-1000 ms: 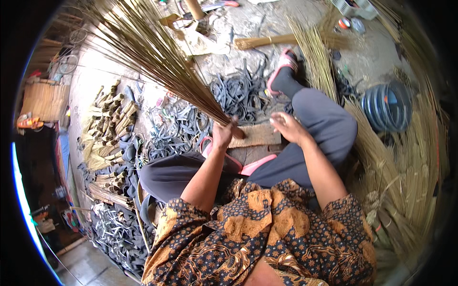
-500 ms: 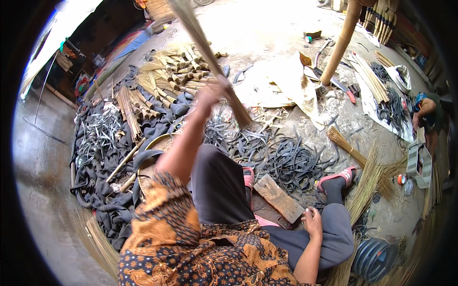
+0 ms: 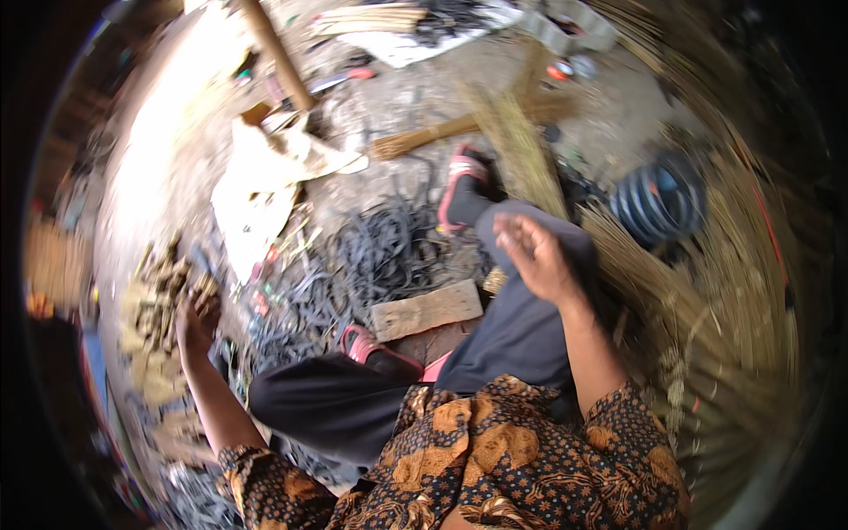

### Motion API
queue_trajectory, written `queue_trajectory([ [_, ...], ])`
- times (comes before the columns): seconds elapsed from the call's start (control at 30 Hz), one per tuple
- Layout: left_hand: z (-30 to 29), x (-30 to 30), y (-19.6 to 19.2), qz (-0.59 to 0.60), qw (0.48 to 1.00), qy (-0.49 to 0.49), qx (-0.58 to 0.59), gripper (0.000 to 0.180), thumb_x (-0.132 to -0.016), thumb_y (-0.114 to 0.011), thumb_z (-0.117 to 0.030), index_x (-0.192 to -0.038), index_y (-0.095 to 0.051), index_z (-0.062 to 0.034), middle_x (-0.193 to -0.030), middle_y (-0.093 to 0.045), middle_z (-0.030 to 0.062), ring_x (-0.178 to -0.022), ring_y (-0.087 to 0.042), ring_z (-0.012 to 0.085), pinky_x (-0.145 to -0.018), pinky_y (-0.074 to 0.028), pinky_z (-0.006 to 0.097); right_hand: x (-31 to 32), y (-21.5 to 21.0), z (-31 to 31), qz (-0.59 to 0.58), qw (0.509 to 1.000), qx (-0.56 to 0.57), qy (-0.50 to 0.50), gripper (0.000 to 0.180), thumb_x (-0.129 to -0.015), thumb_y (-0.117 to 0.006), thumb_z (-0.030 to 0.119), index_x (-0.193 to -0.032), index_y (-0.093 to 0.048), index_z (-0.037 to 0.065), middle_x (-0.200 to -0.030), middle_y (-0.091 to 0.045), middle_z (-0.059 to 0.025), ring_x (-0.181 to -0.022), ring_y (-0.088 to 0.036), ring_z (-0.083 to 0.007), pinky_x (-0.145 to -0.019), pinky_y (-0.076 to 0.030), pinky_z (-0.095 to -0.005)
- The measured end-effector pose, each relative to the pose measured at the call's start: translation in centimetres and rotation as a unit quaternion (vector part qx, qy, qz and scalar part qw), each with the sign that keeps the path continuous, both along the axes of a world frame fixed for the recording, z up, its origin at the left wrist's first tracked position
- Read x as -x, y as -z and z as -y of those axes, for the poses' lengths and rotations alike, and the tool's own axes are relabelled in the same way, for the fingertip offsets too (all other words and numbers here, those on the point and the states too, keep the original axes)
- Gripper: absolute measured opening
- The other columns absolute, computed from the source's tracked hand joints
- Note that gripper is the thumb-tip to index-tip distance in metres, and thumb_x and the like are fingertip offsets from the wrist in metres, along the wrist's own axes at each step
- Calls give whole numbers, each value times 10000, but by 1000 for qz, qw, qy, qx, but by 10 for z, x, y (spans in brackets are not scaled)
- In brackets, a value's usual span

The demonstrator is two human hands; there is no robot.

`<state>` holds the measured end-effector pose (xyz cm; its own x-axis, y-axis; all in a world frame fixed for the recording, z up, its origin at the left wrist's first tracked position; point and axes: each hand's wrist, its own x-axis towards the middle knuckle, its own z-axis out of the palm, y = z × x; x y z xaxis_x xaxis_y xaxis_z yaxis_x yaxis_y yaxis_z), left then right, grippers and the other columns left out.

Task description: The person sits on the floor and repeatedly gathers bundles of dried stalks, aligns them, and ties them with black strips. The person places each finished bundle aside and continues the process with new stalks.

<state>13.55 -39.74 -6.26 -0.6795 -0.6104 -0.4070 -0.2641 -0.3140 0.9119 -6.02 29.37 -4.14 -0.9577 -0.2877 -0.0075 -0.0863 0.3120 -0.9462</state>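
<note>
My left hand [image 3: 196, 325] reaches out to the left, with its fingers closed around the butt end of a bundle of thin sticks [image 3: 206, 293]. It is at the edge of a pile of similar stick bundles [image 3: 157, 305]; blur hides the exact grip. My right hand [image 3: 534, 256] is raised over my right knee, fingers apart and holding nothing. A worn wooden block [image 3: 427, 311] lies between my legs, in front of me. Beyond it spreads a heap of dark rubber strips [image 3: 380, 247].
Loose long sticks [image 3: 515, 146] lie beyond my right knee, crossing a tied bundle [image 3: 424, 137]. A ribbed dark coil [image 3: 658, 201] and many more sticks [image 3: 724, 291] are on the right. A pale sack [image 3: 256, 199] and a wooden post [image 3: 278, 57] stand out farther off.
My view has swung to the right. My left hand, earlier raised with a long stick bundle, is now down by the pile. My right hand has lifted and opened.
</note>
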Motion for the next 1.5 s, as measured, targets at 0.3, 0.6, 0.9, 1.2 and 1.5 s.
queue_trajectory([
  [0.3, -57, 40, 40, 244, 941, 195, 132, 655, -1014, -624, -501, -1504, -484, -88, -1419, -615, 178, -1098, -700, 282, -863, -568, 395, 74, 97, -166, 151, 907, -230, 317, 899, -962, -580, 674, -1508, -450, -29, -1467, -571, -258, -1341, -572, -377, -1104, -460, -426],
  [0.6, -66, 0, 35, 301, 934, 170, 95, 573, -1041, -599, -487, -1408, -564, -48, -1273, -675, 166, -986, -698, 254, -786, -568, 386, 79, 244, -154, 224, 802, -510, 216, 1230, -833, -496, 887, -1630, -227, -10, -1664, -294, -263, -1554, -257, -406, -1276, -181, -525],
  [0.9, -84, 16, 22, 307, 928, 184, 106, 581, -1046, -586, -502, -1399, -568, -41, -1247, -684, 167, -985, -699, 250, -771, -554, 359, 68, 202, -72, 237, 787, -534, 200, 1371, -691, -811, 712, -1652, -99, 42, -1545, -418, -244, -1468, -372, -388, -1181, -280, -619],
  [1.2, -80, 6, 26, 315, 921, 207, 99, 613, -1034, -586, -522, -1412, -557, -40, -1251, -687, 190, -993, -728, 279, -797, -573, 407, 95, 265, -104, 125, 760, -565, 296, 377, -985, -528, 256, -1296, -621, 62, -1271, -678, -146, -1198, -619, -320, -1029, -448, -524],
  [1.5, -80, 11, 29, 289, 930, 205, 98, 572, -1037, -614, -472, -1399, -570, -31, -1215, -694, 176, -928, -712, 231, -746, -572, 345, 110, 209, -123, 214, 866, -385, 235, 489, -842, -662, 306, -1238, -668, 20, -1233, -701, -246, -1142, -671, -417, -984, -531, -482],
])
